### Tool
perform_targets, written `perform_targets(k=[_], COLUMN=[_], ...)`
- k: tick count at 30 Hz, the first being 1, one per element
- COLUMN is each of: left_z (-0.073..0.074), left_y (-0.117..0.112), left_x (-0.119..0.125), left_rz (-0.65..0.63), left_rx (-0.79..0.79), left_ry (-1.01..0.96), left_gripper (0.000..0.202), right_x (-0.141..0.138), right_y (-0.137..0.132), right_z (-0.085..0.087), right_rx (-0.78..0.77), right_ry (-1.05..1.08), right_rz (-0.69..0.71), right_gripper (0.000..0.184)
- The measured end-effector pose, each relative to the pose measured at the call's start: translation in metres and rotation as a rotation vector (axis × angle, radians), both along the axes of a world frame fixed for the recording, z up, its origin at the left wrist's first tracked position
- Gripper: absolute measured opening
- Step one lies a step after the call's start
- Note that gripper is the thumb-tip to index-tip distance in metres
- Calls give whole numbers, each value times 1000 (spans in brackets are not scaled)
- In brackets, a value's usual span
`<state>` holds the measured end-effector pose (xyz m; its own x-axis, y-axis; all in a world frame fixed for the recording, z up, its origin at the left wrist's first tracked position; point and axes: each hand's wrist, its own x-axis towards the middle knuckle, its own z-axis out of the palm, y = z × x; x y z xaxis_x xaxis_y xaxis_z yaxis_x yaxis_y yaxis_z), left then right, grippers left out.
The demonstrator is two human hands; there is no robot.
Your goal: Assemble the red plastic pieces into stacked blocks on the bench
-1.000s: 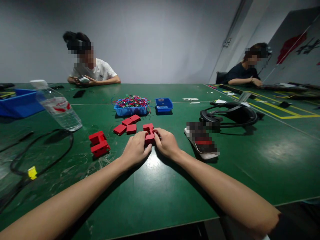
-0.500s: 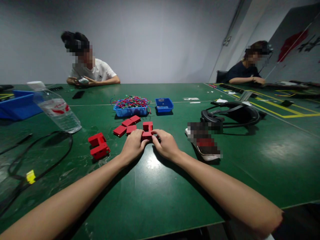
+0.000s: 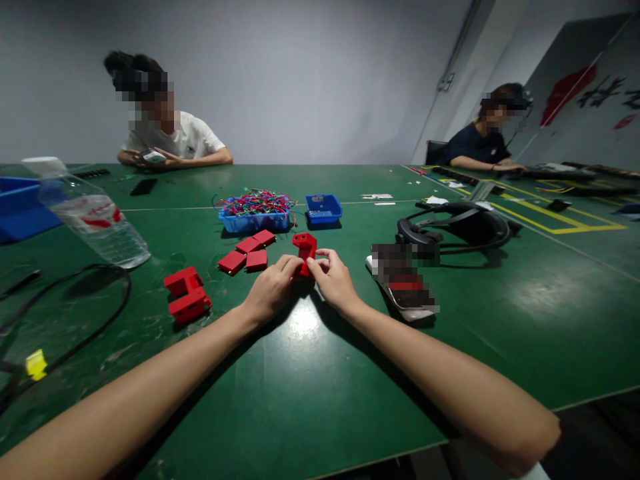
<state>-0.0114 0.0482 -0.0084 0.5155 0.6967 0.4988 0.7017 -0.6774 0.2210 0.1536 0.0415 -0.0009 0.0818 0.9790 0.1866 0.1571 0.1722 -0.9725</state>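
Observation:
Between both hands, over the green table (image 3: 280, 373), is a red C-shaped plastic bracket (image 3: 305, 245), its notch facing left. My left hand (image 3: 273, 288) pinches its lower end from the left. From the other side, my right hand (image 3: 334, 279) grips the same end with thumb and fingers; part of the piece is hidden behind them. Several flat red blocks (image 3: 257, 261) lie just left of and beyond my left hand. Farther left rests another red notched bracket (image 3: 190, 303), touched by neither hand.
Beyond the hands stand a blue bin of tangled wires (image 3: 256, 223) and a small blue tray (image 3: 324, 211). To the right lie a phone (image 3: 404, 293) and a black headset (image 3: 460, 227). A water bottle (image 3: 103, 223) and cable (image 3: 120, 313) are at left. Two people sit across the table.
The red bracket has been turned in my hands, its notch now showing toward the left. Both hands still hold it. The whole view has shifted slightly, with things appearing farther left.

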Motion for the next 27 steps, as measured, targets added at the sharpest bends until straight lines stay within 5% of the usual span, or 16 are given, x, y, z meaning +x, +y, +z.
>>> perform_targets(k=[10, 16, 20, 27], left_z=[3, 12, 14, 12], left_y=[-14, -17, -10, -5], left_x=[2, 8, 8, 5], left_rz=[-268, -19, -47, -110], left_rx=[-4, -238, -473, -563], left_ry=[-115, -371, -395, -462], left_gripper=[29, 31, 46, 47], right_x=[1, 2, 2, -2], right_y=[1, 5, 4, -4], right_z=[4, 3, 6, 7], right_rx=[-195, -226, -331, -289], right_ry=[412, 564, 609, 403], right_rz=[98, 3, 46, 327], right_gripper=[20, 24, 31, 16])
